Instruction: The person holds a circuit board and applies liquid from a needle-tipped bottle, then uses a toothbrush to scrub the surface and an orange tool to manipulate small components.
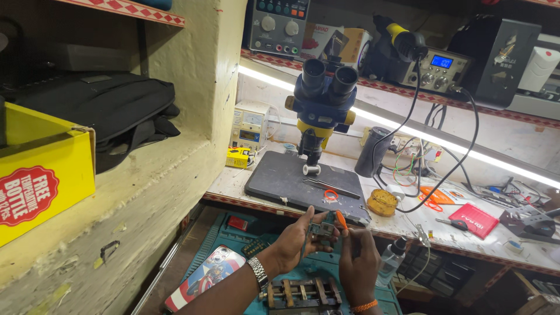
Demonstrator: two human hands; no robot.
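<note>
Grey mat (280,175) under microscope (321,99) on cluttered workbench (233,184).

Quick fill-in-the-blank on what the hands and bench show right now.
1. The left hand holds a small circuit ____.
2. The right hand holds a tool with an ____ handle.
3. The microscope stands on a dark ____.
4. The left wrist wears a metal ____.

Missing words: board; orange; mat; watch

Small circuit board (321,228): fingers are covering much of it, detail too small to tell. Yellow box (44,175): left edge is cutting it off. Metal vise (302,293): bottom edge is clipping it.
</note>
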